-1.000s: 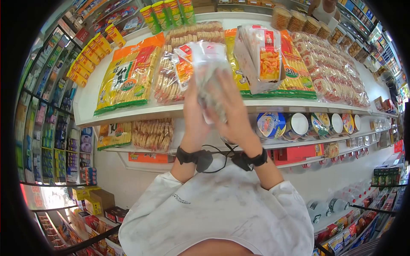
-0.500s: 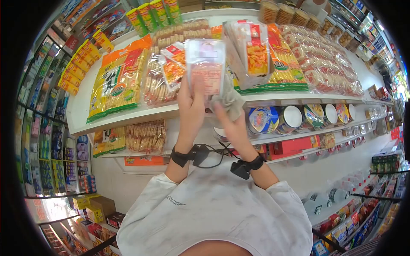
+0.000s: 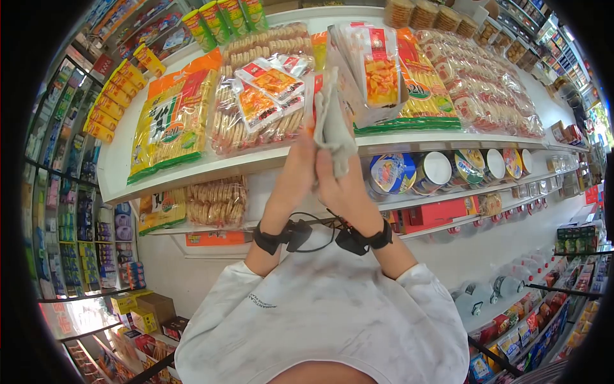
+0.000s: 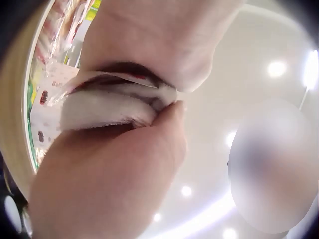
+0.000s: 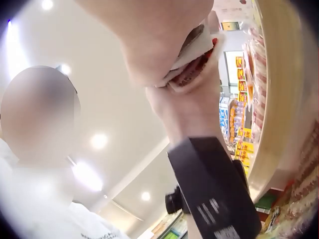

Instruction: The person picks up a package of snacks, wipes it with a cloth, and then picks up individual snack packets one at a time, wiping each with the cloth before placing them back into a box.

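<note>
Over the front edge of the upper shelf, my two hands come close together with a grey cloth (image 3: 336, 131) and a flat snack packet (image 5: 197, 67) between them. The packet stands nearly edge-on in the head view, mostly hidden by the hands and cloth. My left hand (image 3: 295, 171) holds the packet from the left. The cloth is bunched in my right hand (image 3: 344, 193), its top sticking up above the fingers. Just beyond, two similar red, white and orange packets (image 3: 272, 89) lie overlapping on a clear bag of round crackers (image 3: 230, 131).
An open box of upright packets (image 3: 368, 70) stands to the right of the hands. Large yellow noodle-like bags (image 3: 173, 115) and more bagged crackers (image 3: 480, 89) line the upper shelf (image 3: 256, 168). Instant-noodle tubs (image 3: 391, 173) sit on the shelf below. A cord (image 3: 313, 248) hangs between the wrists.
The packet, earlier facing up in the left hand, has turned edge-on. The right hand has brought the cloth up against it. Both packets on the cracker bag are now uncovered.
</note>
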{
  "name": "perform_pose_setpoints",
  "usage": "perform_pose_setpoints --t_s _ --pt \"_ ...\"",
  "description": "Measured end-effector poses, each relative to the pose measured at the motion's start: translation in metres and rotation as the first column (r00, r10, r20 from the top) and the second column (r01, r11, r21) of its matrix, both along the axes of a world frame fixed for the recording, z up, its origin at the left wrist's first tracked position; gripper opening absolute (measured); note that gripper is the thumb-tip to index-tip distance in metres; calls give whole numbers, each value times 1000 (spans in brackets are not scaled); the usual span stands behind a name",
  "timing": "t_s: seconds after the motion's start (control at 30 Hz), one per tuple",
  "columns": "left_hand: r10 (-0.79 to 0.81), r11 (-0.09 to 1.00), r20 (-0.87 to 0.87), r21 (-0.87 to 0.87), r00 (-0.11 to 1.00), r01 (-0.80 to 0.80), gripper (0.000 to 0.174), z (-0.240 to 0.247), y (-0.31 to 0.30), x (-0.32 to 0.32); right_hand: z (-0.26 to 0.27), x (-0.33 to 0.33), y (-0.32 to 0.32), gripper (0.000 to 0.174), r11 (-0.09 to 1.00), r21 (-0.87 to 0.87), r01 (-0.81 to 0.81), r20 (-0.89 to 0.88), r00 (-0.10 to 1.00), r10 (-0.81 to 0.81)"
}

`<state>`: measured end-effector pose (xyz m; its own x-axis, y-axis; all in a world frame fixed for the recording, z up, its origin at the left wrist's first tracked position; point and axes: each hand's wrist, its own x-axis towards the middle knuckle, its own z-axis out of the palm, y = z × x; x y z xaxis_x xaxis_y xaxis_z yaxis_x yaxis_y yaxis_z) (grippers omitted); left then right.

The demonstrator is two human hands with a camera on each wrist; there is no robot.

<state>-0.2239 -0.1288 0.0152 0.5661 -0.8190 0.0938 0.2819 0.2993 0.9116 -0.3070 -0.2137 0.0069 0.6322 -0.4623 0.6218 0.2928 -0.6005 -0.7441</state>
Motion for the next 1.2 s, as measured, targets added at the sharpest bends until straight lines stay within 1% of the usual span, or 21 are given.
perform_pose_setpoints --t_s 0.03,0.13,0.2,0.23,0.27,0.33,0.37,0.43,0.47,0.5,0.53,0.63,0.7,0.8,0.83,0.9,1.0,1.03,1.13,1.17,1.2 --pt "-9 999 93 51 996 4 65 -1 1 2 8 -2 -1 57 997 75 16 13 1000 -17" --pt "-35 986 348 167 937 -25 53 0 4 8 27 -4 -16 51 994 -47 -98 41 994 100" --pt "-11 986 472 153 881 -69 44 7 5 10 23 -1 -22 47 998 29 -59 29 998 58" --pt "11 987 522 129 853 -91 41 10 6 11 21 -1 -21 45 989 132 -71 16 997 70" --pt "16 985 499 140 866 -98 38 8 8 14 20 -2 -20 44 969 236 -79 8 997 79" --pt "27 982 460 154 887 -109 32 8 10 22 21 -4 -18 42 832 537 -140 13 987 158" --pt "104 975 404 140 909 -174 31 12 14 21 20 -3 -16 41 811 570 -129 51 991 122" --pt "318 943 256 10 913 -332 31 27 7 14 11 -2 -10 41 763 638 -109 118 992 44" --pt "415 909 166 -41 895 -414 31 29 5 12 5 -4 -9 39 743 656 -133 82 991 105" --pt "398 915 231 -27 888 -403 34 24 9 23 -1 -7 -10 37 723 673 -156 47 985 168" --pt "427 903 208 -36 880 -429 33 20 9 27 -5 -9 -9 35 700 692 -177 14 973 232" --pt "460 887 165 -51 873 -458 31 20 8 30 -10 -9 -2 28 831 516 -209 -91 951 296" --pt "411 911 159 -39 898 -410 30 19 7 27 -13 -6 -5 25 853 515 -88 -103 981 164" --pt "238 971 336 -52 911 -234 29 14 6 30 -6 -9 -12 23 807 590 12 -74 996 40" --pt "231 972 323 -45 918 -229 30 15 6 30 -3 -10 -13 22 777 629 27 -53 999 8" --pt "222 974 305 -32 926 -223 31 17 6 31 -10 -11 -13 23 810 586 35 -38 999 -16" --pt "391 919 293 -73 872 -387 33 3 -3 66 -10 -19 -11 23 795 606 34 -9 999 -36" --pt "443 895 315 -104 839 -433 39 9 -7 78 -9 -23 -12 23 780 625 30 -1 999 -38" --pt "333 855 602 131 725 -502 46 11 -8 129 -11 -33 -15 24 738 675 16 42 997 -60" --pt "376 749 797 39 473 -661 47 3 -13 143 -12 -35 -15 24 728 686 15 50 996 -68" --pt "360 631 916 -101 175 -769 48 -8 -18 156 -15 -37 -16 24 718 696 15 59 995 -78"
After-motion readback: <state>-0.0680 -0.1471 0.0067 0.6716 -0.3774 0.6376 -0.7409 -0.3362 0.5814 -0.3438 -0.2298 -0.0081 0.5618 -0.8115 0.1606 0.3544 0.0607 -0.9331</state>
